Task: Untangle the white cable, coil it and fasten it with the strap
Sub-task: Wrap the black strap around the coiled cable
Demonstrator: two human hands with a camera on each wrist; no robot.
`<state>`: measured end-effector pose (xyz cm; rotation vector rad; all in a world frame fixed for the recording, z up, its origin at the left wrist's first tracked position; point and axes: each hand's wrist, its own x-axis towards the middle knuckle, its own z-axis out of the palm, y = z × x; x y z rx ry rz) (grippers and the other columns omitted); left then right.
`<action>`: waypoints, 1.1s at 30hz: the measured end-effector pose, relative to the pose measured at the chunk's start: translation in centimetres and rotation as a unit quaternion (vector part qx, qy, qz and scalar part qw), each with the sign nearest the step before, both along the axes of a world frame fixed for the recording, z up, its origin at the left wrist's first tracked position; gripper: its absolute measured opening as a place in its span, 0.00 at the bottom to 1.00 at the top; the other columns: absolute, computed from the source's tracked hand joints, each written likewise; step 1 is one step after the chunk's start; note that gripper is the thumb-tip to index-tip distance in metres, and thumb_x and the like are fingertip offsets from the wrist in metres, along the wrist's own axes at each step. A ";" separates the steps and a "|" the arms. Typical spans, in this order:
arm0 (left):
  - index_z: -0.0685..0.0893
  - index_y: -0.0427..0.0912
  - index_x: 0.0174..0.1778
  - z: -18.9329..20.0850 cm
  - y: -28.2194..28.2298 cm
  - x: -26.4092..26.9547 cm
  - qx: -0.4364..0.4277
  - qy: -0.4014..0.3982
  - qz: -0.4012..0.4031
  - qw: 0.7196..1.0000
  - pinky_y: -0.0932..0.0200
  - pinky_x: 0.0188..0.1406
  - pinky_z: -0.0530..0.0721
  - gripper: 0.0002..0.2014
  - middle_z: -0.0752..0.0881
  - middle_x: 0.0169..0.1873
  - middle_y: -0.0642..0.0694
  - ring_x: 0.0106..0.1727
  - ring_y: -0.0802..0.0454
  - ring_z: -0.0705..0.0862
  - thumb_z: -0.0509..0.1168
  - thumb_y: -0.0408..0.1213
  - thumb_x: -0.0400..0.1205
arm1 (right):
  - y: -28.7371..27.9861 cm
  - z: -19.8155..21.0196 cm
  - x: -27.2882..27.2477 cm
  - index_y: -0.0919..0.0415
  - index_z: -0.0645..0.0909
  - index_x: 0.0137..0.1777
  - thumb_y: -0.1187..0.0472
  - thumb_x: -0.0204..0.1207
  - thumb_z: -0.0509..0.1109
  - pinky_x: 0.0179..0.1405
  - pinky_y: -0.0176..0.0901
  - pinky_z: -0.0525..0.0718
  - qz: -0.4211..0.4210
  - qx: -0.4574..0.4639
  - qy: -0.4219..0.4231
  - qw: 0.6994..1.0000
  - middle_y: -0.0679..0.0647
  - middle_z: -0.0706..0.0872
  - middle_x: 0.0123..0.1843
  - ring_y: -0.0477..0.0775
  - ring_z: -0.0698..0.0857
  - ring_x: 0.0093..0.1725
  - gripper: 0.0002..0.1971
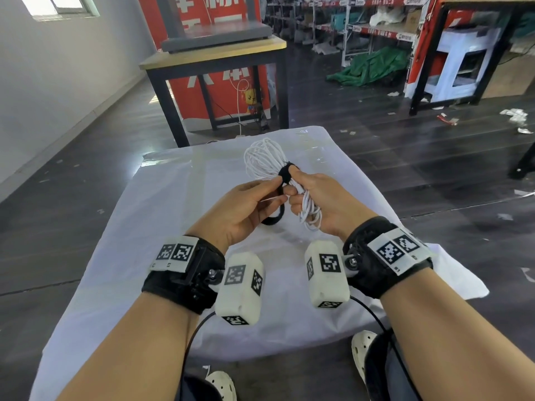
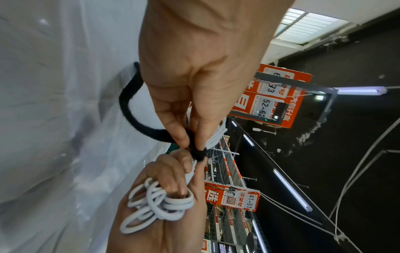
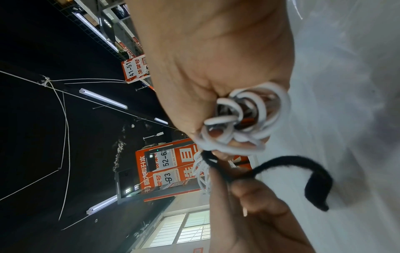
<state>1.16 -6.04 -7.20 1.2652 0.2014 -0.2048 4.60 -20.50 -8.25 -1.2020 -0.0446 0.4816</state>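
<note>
The white cable (image 1: 262,160) is gathered into a coil of several loops and held above the table. My right hand (image 1: 318,198) grips the bundle near its middle; the near loops (image 2: 158,205) (image 3: 249,116) stick out below its curled fingers. A black strap (image 1: 286,172) is wound once round the bundle just beyond my right thumb. My left hand (image 1: 246,204) pinches the strap (image 2: 194,150) at the bundle between thumb and forefinger. The strap's free tail (image 2: 129,109) (image 3: 311,174) hangs in a curve under the left hand.
A white plastic sheet (image 1: 162,227) covers the small table under my hands. A black-legged wooden table (image 1: 214,56) stands beyond it, before a red sign. Dark floor lies on both sides, with shelving at the back right. My white shoes (image 1: 362,348) show below the table's near edge.
</note>
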 end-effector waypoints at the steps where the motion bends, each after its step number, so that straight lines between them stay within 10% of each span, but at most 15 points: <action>1: 0.86 0.34 0.54 -0.1 0.0 0.1 0.018 -0.004 -0.001 1.000 0.70 0.40 0.85 0.10 0.87 0.39 0.43 0.33 0.59 0.85 0.67 0.35 0.82 | -0.1 0.0 0.0 0.62 0.76 0.40 0.53 0.84 0.62 0.17 0.34 0.70 -0.003 -0.003 -0.002 1.000 0.53 0.77 0.28 0.45 0.70 0.19 0.15; 6: 0.88 0.38 0.46 0.4 0.2 0.2 0.115 -0.036 -0.021 0.992 0.73 0.28 0.78 0.04 0.84 0.31 0.51 0.25 0.62 0.76 0.68 0.31 0.81 | -0.3 -0.1 0.1 0.63 0.75 0.38 0.54 0.84 0.63 0.19 0.36 0.70 -0.032 0.009 0.027 0.999 0.53 0.75 0.24 0.46 0.70 0.18 0.16; 19: 0.88 0.39 0.42 -0.7 2.3 0.4 0.297 -0.049 -0.084 0.950 0.71 0.35 0.81 0.02 0.85 0.30 0.50 0.30 0.60 0.80 0.71 0.32 0.79 | -0.4 1.0 -0.5 0.65 0.72 0.37 0.51 0.84 0.61 0.10 0.28 0.65 0.043 0.091 0.163 0.981 0.51 0.70 0.18 0.42 0.66 0.13 0.19; 24: 0.87 0.28 0.48 -1.1 2.5 0.7 0.247 -0.130 -0.011 0.960 0.67 0.43 0.84 0.09 0.86 0.36 0.42 0.35 0.57 0.83 0.71 0.31 0.79 | -0.9 1.4 -0.7 0.63 0.72 0.39 0.50 0.85 0.57 0.14 0.26 0.63 0.130 0.137 0.163 0.968 0.51 0.77 0.26 0.40 0.67 0.15 0.17; 28: 0.87 0.34 0.53 -1.4 2.8 0.7 0.232 -0.151 -0.041 0.960 0.62 0.49 0.84 0.08 0.89 0.43 0.39 0.43 0.54 0.84 0.70 0.30 0.80 | -0.6 1.0 -0.8 0.64 0.72 0.58 0.53 0.85 0.58 0.12 0.27 0.66 0.144 0.101 0.133 0.975 0.58 0.82 0.40 0.40 0.66 0.14 0.13; 33: 0.85 0.37 0.60 -1.2 3.0 0.9 0.164 -0.104 -0.064 0.979 0.64 0.54 0.85 0.14 0.90 0.55 0.41 0.57 0.51 0.88 0.67 0.24 0.80 | -0.3 0.5 -0.5 0.62 0.72 0.57 0.55 0.84 0.63 0.12 0.30 0.67 0.090 0.056 0.092 0.990 0.58 0.75 0.42 0.41 0.67 0.16 0.11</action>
